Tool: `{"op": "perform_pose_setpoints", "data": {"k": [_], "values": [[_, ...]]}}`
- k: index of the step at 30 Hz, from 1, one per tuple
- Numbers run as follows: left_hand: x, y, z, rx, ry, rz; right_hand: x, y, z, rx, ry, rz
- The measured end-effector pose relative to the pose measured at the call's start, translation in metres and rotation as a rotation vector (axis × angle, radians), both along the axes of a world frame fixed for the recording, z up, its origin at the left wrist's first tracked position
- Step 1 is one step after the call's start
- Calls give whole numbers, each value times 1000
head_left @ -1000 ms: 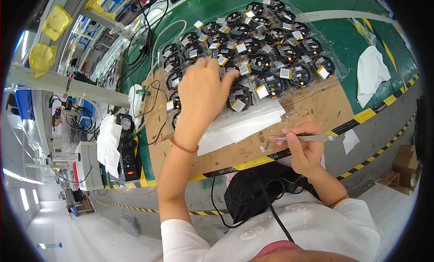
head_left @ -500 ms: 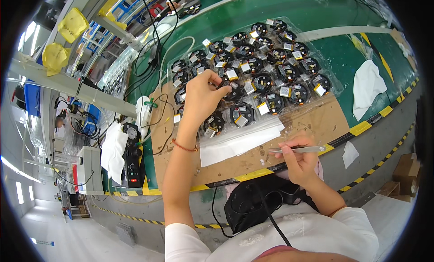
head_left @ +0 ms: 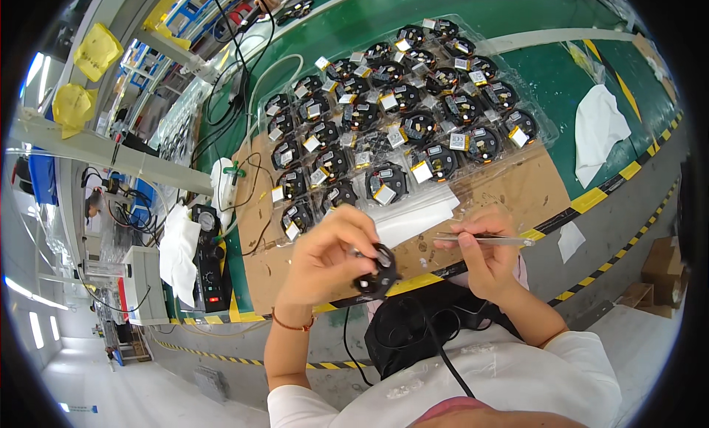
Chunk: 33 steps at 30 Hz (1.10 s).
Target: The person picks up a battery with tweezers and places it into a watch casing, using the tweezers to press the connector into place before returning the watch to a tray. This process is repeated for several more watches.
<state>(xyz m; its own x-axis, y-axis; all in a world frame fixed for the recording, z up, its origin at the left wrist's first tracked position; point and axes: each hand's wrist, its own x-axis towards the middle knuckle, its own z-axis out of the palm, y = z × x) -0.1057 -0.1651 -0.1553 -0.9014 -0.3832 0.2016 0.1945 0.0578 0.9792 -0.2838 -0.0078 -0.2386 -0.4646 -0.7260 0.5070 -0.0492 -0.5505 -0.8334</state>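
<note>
Pinched black disc in left grip, with tray beyond; pinched tweezers in right grip, alongside. Seemingly readied close work; next called for steady holding.

Round black unit lifted clear of the clear plastic tray.
Left hand, over the tray's middle in both earlier views, has drawn back toward the person, to the near edge of the surface; the unit, now raised and tilted, sits between thumb and fingers. A gap in the rows shows where the hand had reached.
</note>
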Motion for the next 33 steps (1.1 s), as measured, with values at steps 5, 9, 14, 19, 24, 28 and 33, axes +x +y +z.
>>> {"op": "perform_pose_setpoints", "data": {"k": [5, 9, 14, 19, 24, 28, 33], "values": [[-8, 27, -9, -681, -343, 108, -1, -1, -2, 41, 23, 14], [-16, 34, -19, -792, -302, 138, -6, 5, 0, 46, 84, 105], [-22, 33, -26, -874, -229, 140, -10, 3, 2, 112, 152, 201], [-20, 40, -23, -797, -368, 187, -8, -2, 17, 223, 246, 150], [-22, 50, -13, -791, -458, 237, -10, -3, 19, 291, 238, 207], [-22, 48, -16, -801, -475, 220, -4, -6, 8, 215, 195, 138], [-23, 51, -11, -867, -477, 228, -8, -6, 14, 228, 345, 112]]}}
